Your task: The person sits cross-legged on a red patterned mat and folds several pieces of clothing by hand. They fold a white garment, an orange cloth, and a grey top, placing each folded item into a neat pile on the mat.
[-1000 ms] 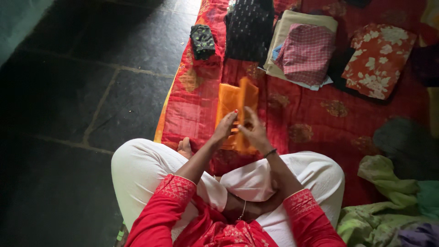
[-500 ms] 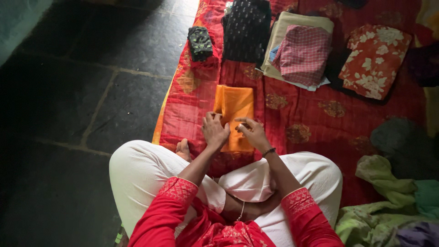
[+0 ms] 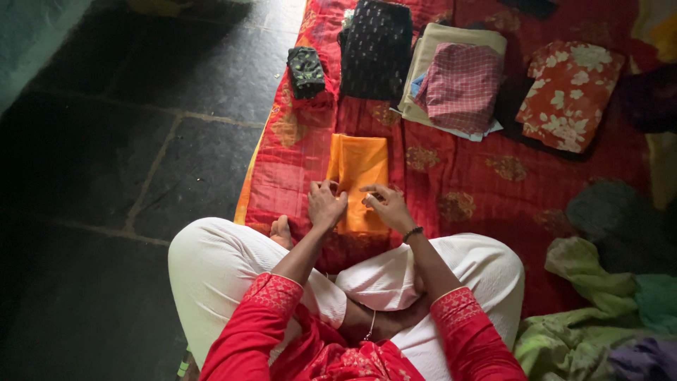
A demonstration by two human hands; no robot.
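Both hands are resting on the near end of a folded orange cloth (image 3: 358, 176) lying flat on the red quilt (image 3: 479, 183). The left hand (image 3: 326, 204) is curling its fingers on the cloth's left edge; the right hand (image 3: 388, 206) is pressing with fingers loosely spread.

we see a plain orange folded cloth (image 3: 358, 176) at centre on a red patterned quilt (image 3: 486, 183), a pink checked cloth (image 3: 462, 85) and a red white-flowered cloth (image 3: 568, 92) upper right.

Both hands, left hand (image 3: 326, 204) and right hand (image 3: 386, 207), press near end of folded orange cloth (image 3: 358, 169) on red quilt (image 3: 479, 176).
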